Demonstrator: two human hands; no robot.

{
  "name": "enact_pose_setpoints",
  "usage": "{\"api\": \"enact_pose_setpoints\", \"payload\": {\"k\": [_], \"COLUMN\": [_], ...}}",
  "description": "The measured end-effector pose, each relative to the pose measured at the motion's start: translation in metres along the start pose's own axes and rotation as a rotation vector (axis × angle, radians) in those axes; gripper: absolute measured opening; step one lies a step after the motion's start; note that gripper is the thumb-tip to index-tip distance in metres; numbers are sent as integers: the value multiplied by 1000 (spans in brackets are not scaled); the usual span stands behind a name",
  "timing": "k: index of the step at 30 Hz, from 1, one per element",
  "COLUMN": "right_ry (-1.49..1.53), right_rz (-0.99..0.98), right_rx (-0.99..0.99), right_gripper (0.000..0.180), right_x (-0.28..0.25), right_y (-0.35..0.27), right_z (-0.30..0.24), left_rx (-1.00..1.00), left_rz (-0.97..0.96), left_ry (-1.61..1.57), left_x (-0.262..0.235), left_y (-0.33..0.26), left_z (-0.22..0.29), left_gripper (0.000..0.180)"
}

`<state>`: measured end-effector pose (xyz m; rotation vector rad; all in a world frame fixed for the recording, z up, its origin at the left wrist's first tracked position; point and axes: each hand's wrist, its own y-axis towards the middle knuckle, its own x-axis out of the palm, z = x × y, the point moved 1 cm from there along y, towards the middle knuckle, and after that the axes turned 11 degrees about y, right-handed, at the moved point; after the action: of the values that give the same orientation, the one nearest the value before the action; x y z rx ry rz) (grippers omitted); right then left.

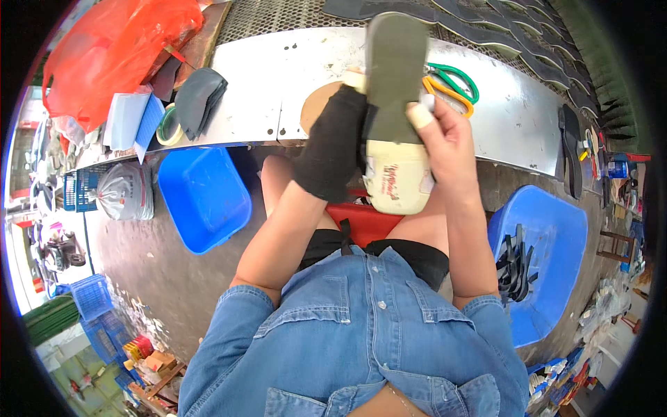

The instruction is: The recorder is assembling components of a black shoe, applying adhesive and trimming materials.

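Note:
My left hand (333, 142), in a black glove, grips the left side of a cream shoe last (397, 177) that carries a dark grey-green sole (394, 69) pointing away from me. On the other side my bare right hand (448, 135), with a taped fingertip, presses against the edge of the sole. The last is held above my lap, over a red stool (365, 222), in front of a metal workbench (278, 76).
Green and orange scissors (455, 87) lie on the bench. A blue tub (201, 198) stands on the floor at left, and a second blue tub (549, 257) with black straps at right. Dark soles (500, 24) line the mesh behind; a red bag (111, 55) sits far left.

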<state>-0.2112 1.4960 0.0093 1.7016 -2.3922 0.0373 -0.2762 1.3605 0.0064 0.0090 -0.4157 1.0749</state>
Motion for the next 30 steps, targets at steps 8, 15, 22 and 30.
{"api": "enact_pose_setpoints", "payload": {"k": [8,15,22,30], "right_ry": [270,279,190,61], "right_rz": [9,-69,42,9], "right_rx": [114,286,-3,-86], "right_gripper": [25,23,20,14], "right_x": [3,-25,-13,-12], "right_y": [-1,-5,-17,-25], "right_z": [-2,5,6,7], "left_rx": [59,3,-24,14], "left_rz": [-60,113,230,183], "left_ry": [214,96,18,-34], "left_x": [3,-4,8,6], "left_y": [-6,3,6,3], "left_z": [5,5,5,13], "left_gripper": [30,28,30,33]}}
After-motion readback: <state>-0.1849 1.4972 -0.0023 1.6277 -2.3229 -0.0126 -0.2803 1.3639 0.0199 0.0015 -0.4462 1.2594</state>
